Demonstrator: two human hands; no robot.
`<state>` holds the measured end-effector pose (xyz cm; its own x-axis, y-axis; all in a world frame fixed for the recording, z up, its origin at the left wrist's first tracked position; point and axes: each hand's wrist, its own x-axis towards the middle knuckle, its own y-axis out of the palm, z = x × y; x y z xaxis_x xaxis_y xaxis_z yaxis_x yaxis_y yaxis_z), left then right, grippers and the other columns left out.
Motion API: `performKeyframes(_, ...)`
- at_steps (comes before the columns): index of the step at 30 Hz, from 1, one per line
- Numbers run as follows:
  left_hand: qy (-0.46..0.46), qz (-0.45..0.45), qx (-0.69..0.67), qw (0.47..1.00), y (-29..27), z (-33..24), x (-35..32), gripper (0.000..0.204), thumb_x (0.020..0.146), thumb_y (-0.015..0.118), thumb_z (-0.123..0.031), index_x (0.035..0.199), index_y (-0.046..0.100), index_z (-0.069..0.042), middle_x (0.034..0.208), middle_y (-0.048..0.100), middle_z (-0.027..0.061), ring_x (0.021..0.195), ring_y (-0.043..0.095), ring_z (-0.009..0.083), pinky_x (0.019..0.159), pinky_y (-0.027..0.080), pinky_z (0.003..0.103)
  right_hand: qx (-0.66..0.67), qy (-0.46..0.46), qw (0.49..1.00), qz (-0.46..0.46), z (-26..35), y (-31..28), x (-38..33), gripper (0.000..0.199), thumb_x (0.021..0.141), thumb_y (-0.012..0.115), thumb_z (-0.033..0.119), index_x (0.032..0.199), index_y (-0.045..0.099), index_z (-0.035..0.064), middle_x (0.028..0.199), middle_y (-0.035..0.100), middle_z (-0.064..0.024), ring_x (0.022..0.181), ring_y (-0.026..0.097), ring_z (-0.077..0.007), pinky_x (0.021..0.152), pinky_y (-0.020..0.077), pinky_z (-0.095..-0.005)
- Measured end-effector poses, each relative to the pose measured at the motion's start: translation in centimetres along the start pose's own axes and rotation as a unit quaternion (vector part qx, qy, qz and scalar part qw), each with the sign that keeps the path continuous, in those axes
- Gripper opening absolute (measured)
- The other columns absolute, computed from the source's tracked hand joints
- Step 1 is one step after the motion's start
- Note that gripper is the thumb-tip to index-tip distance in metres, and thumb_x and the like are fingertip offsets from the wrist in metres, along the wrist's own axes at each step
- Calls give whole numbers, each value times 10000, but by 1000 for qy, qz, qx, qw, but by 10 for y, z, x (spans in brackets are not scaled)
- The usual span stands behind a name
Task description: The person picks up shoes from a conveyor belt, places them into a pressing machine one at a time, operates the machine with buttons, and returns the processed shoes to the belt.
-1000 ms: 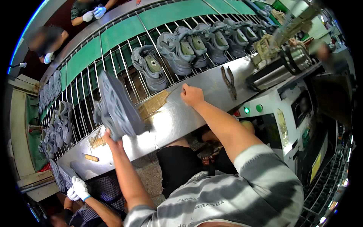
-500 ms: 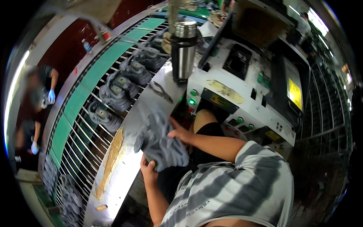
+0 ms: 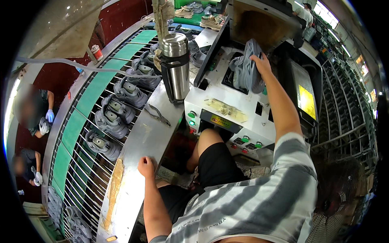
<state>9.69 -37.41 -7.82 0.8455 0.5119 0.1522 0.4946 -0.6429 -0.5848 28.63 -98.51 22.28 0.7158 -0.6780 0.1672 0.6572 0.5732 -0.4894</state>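
Note:
My right hand point(image 3: 262, 66) is closed on a grey sneaker point(image 3: 244, 69), its fingers along the sole side. The sneaker is tipped on its side over the dark recess in the top of a white machine point(image 3: 194, 104). Whether it touches the recess I cannot tell. My left hand point(image 3: 146, 166) rests with curled fingers at the edge of the metal table point(image 3: 139, 139), and nothing shows in it. A pair of pliers point(image 3: 158, 115) lies on that table, farther off than my left hand. Behind them stands a steel thermos point(image 3: 176, 69) with a black handle.
Several grey sneakers point(image 3: 111, 121) stand on a roller conveyor with a green belt point(image 3: 83, 109) to the left. Two gloved people work beyond it. The machine's dark lid point(image 3: 267, 24) is raised, and a black rack point(image 3: 344, 117) stands at the right.
My right hand has carried the sneaker from above my lap, up and right to the machine top. My left hand has let go of it and come to the table edge.

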Motion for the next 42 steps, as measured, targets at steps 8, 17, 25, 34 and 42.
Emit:
performKeyframes(8,2,-3,55,998,-4,-11,-2,177,787,647,-194,719,652,-31,652,635,109,586,606,268,579,481,367,-356,49,932,51,-11,78,86,993,590,668,568,1422,415,86,1376,493,-231,1273,490,-337,1033,411,-394)
performKeyframes(17,-12,12,56,998,-9,-10,-2,214,773,625,-240,744,696,-40,676,665,109,608,630,270,595,496,363,-347,133,928,30,11,92,8,984,758,571,650,1481,272,53,1434,388,-273,1291,445,-396,1045,390,-450)
performKeyframes(25,-125,44,-92,987,62,-16,3,315,841,599,-258,1027,692,-22,988,691,164,917,649,293,834,492,370,-332,-259,906,27,-79,14,-153,597,922,518,411,1293,481,-56,1281,507,-214,1185,490,-373,967,430,-448)
performKeyframes(34,-265,363,-589,672,168,-194,-36,660,995,441,-412,1488,235,-25,1563,232,99,1382,309,257,1116,240,410,-228,-241,936,-118,-176,-161,-260,239,791,676,160,1000,666,44,1044,627,-126,993,584,-323,854,482,-405)
performKeyframes(42,-152,294,-316,889,111,-127,-25,279,911,559,-242,981,656,10,880,677,90,724,621,165,655,493,266,-356,-150,888,-249,-219,-241,-165,536,759,704,297,1202,566,27,1155,571,-197,1066,542,-377,872,470,-467)
